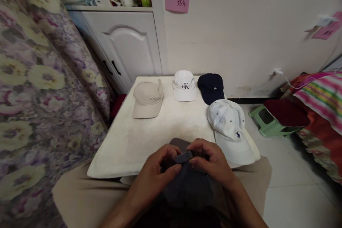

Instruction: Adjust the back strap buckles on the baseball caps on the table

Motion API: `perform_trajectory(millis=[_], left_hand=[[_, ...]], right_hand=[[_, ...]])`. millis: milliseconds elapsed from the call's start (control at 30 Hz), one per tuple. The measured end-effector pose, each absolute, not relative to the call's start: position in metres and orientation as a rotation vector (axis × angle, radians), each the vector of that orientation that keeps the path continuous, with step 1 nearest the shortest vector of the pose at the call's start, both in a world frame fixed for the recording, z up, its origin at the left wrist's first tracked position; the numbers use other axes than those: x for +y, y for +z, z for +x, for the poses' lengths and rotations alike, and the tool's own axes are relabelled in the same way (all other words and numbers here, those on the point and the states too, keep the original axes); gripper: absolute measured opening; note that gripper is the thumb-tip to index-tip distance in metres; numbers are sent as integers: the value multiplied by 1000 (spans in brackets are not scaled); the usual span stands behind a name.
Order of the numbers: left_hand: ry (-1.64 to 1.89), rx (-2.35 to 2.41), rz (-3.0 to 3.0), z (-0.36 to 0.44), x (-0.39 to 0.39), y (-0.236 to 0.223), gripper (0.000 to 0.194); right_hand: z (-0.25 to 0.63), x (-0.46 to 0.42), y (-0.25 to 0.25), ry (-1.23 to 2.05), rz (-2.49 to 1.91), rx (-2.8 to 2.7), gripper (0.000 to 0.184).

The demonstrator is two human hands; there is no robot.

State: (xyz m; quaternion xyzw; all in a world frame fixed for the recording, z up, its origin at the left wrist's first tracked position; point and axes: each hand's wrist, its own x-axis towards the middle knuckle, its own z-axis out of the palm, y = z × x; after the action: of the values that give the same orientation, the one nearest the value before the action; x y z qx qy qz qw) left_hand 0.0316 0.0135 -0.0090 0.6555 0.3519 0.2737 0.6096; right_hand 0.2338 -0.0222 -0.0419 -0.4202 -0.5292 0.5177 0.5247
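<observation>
A dark grey cap (pixel 188 187) rests at my lap by the table's near edge, partly in shadow, with its brim pointing away from me. My left hand (pixel 164 165) pinches one side of the cap's back strap (pixel 184 157) between thumb and fingers. On the strap's other side, by its buckle, my right hand (pixel 205 156) is closed in a pinch too. Nearest to the right hand lies a pale blue cap (pixel 227 121) with a small dark rider logo. Much of the grey cap's lower part is lost in darkness.
On the cream-covered table (pixel 125 149) sit a beige cap (pixel 146 98), a white cap (pixel 184 87) with black letters, and a navy cap (pixel 210 87). A green stool (pixel 263 121) stands right. Floral curtain (pixel 40 114) hangs left; a white cabinet (pixel 128 42) stands behind.
</observation>
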Motion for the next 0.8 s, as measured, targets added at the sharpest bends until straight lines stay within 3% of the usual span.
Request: perform_trajectory(millis=[433,800], left_hand=[[552,851,1391,37,13,-19,24],[588,809,1398,42,17,-29,20]], right_hand=[[237,-23,-42,1135,-1004,-1457,21],[237,-19,-49,1030,-881,-1482,21]])
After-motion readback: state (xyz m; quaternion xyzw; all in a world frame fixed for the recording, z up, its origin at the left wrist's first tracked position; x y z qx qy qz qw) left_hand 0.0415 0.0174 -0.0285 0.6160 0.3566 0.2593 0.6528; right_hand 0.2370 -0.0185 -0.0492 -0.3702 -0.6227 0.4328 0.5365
